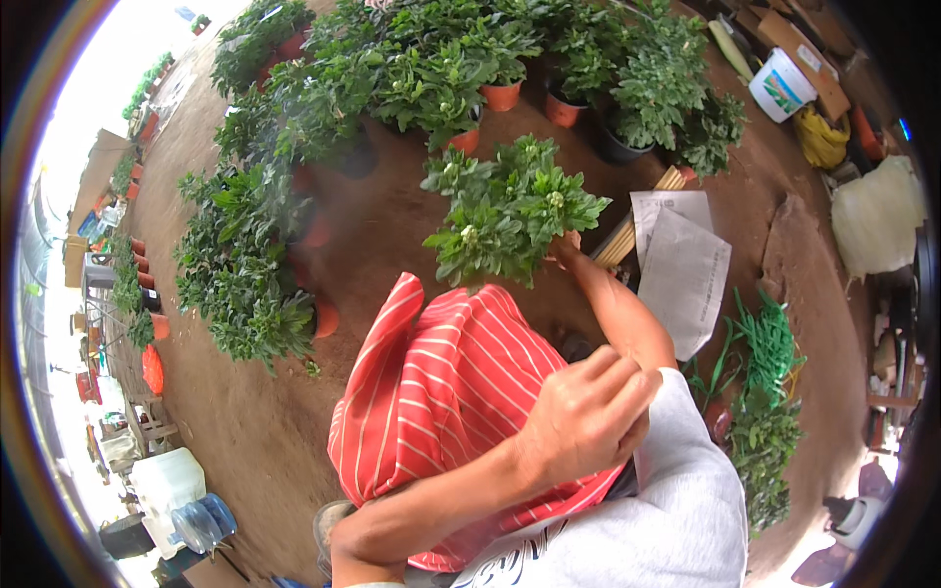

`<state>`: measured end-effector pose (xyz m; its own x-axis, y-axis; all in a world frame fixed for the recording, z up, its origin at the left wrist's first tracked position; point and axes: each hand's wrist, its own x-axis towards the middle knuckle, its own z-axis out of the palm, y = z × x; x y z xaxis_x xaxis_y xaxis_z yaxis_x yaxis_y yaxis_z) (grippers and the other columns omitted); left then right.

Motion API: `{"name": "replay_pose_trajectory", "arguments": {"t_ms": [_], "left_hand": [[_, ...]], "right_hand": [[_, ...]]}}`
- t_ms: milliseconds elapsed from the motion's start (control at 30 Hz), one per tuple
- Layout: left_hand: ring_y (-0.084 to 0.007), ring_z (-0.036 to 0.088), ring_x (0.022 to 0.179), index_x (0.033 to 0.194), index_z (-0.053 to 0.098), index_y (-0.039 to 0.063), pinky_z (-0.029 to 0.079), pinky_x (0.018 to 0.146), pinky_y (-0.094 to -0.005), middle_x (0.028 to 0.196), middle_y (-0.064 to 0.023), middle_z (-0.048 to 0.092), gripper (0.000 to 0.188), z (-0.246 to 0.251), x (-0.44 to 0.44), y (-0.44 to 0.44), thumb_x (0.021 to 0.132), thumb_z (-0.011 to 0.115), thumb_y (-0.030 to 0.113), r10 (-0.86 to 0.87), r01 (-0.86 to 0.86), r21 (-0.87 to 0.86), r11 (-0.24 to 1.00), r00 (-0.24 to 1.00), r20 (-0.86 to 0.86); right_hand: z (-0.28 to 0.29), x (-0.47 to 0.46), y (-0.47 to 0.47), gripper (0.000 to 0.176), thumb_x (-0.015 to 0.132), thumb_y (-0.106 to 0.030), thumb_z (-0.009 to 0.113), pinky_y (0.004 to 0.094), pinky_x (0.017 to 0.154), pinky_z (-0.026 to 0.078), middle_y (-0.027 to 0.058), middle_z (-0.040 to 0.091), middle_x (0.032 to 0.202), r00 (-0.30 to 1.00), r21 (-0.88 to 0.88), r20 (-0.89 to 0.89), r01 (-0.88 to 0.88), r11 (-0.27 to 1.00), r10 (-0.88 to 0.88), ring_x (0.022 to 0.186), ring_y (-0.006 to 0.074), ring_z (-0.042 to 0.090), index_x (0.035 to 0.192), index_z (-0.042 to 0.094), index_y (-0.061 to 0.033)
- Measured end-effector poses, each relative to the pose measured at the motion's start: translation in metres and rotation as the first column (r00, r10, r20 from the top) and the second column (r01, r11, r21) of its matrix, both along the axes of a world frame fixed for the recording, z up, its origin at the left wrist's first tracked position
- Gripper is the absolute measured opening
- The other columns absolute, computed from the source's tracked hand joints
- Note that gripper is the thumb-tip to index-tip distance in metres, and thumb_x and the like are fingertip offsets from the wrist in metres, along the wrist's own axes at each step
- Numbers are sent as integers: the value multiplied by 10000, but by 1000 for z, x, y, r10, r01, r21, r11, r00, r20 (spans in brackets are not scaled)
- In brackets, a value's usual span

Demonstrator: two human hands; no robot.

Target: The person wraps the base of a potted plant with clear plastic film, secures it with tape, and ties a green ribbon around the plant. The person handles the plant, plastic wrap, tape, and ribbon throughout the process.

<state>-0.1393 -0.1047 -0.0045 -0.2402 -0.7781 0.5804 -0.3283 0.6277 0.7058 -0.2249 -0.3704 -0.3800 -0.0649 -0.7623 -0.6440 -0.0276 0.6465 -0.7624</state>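
A bushy green potted-type plant with pale flower buds [514,206] stands before me, its base hidden by leaves. My right hand [564,245] reaches in at its right side, largely covered by foliage; its grip cannot be made out. My left hand [588,411] is curled into a fist above my lap, over the red striped apron [448,382], near my right upper arm. Nothing shows in its fingers, though the palm is hidden. Right of the plant lie light wooden sticks [621,239] and printed paper sheets [684,283].
Leafy plants in orange pots [501,95] and dark pots curve around the front and left. Green plastic strips [768,349] lie at right beside more foliage. A white bucket [782,85] and yellow bag [822,138] stand upper right; a large water bottle [204,522] lies lower left.
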Motion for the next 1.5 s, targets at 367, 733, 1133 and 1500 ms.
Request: {"name": "replay_pose_trajectory", "arguments": {"t_ms": [367, 733, 1133, 1500], "left_hand": [[-239, 618, 711, 1015, 649, 3, 532, 569, -351, 813, -70, 596, 347, 5, 9, 2, 692, 772, -22, 70, -70, 90, 994, 998, -1], [-302, 585, 743, 991, 595, 2, 526, 583, -411, 795, -105, 549, 284, -1, 14, 14, 744, 733, -29, 183, -185, 91, 978, 983, 31], [-120, 673, 795, 1021, 673, 9, 547, 717, -288, 876, -52, 694, 181, -1, 17, 90, 862, 709, -70, 375, -312, 263, 913, 894, -243], [-167, 734, 838, 1601, 408, 57, 603, 770, -321, 1478, -179, 597, 856, 4, 94, 166, 816, 729, -62, 542, -231, 564, 793, 691, -478]], "right_hand": [[-26, -21, -41, 283, 968, -201, 637, 440, 663, 677, 197, 739, 989, 991, 3, -45, -124, 992, 124, 824, 338, 774, 1127, 683, 28], [-21, -30, -14, 270, 965, -208, 640, 450, 667, 682, 198, 744, 974, 977, -24, 39, -209, 978, 210, 815, 345, 774, 1080, 684, 32], [252, -89, 40, 288, 1020, -157, 481, 520, 674, 690, 231, 719, 933, 961, -147, 95, -246, 958, 262, 731, 330, 752, 1111, 650, 57], [441, -51, 150, 440, 1091, -294, 554, 617, 905, 649, 316, 715, 1204, 688, -235, 321, -609, 758, 652, 1033, 465, 748, 1374, 616, 37]]}}
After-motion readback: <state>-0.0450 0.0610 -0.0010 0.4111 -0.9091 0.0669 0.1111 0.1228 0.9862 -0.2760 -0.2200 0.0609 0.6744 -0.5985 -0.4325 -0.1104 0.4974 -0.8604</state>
